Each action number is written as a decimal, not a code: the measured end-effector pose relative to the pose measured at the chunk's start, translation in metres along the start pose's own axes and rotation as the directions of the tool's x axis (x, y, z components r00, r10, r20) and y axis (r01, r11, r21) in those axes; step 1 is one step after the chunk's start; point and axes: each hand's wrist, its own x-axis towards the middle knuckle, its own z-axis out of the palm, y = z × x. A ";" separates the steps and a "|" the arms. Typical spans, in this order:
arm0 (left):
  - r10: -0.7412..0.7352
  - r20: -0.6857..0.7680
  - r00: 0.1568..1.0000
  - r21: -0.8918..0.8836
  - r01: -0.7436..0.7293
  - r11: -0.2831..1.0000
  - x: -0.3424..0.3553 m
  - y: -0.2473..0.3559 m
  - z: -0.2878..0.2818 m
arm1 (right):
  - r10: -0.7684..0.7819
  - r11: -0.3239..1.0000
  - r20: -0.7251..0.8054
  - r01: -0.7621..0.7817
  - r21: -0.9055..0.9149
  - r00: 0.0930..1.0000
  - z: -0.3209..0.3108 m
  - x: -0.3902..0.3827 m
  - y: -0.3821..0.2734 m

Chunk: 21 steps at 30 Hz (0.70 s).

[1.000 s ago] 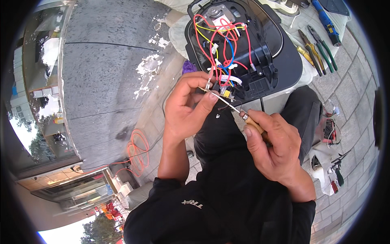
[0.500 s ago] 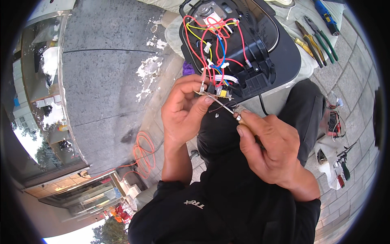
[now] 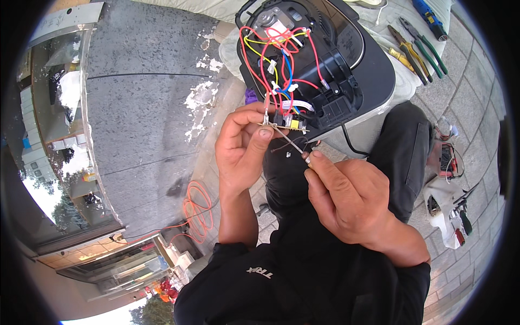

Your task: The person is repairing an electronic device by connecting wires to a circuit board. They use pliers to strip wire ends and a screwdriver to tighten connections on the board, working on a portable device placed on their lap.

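Observation:
A black appliance housing [image 3: 374, 81] lies open, with red, yellow and blue wires [image 3: 288, 70] and a metal motor [image 3: 266, 18]. A small circuit board [image 3: 294, 123] with a yellow component hangs at its near edge. My left hand [image 3: 244, 157] grips the board's left end near a red lead's clear-sleeved connector [image 3: 266, 117], fingers curled. My right hand [image 3: 349, 200] is closed on a screwdriver [image 3: 295, 147] whose wooden handle is mostly hidden; its shaft reaches the board beside my left thumb. Whether the tip touches a screw is too small to tell.
Pliers [image 3: 414, 59] and a blue tool [image 3: 430, 21] lie at upper right. Right of my knee are a red multimeter [image 3: 447, 162] and a bag [image 3: 441, 203] with tools. An orange cord [image 3: 196, 216] coils at left by a grey surface [image 3: 141, 119]; a purple cloth [image 3: 251, 95] sits behind my left hand.
My right hand and the screwdriver have moved leftward, the shaft now angled more steeply at the board. The appliance and board sit slightly further left in view.

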 end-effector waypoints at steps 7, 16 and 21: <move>0.028 0.005 1.000 -0.024 -0.028 0.999 0.001 -0.006 -0.005 | -0.020 1.000 -0.008 0.020 -0.021 1.000 0.003 0.000 0.001; 0.113 -0.025 0.993 0.015 -0.113 0.994 0.003 -0.013 -0.009 | -0.041 0.993 0.077 0.050 -0.111 0.996 0.000 -0.003 -0.008; 0.142 -0.010 0.990 -0.008 -0.143 0.990 0.002 -0.019 -0.017 | -0.038 0.982 0.163 0.067 -0.177 0.986 -0.003 -0.003 -0.017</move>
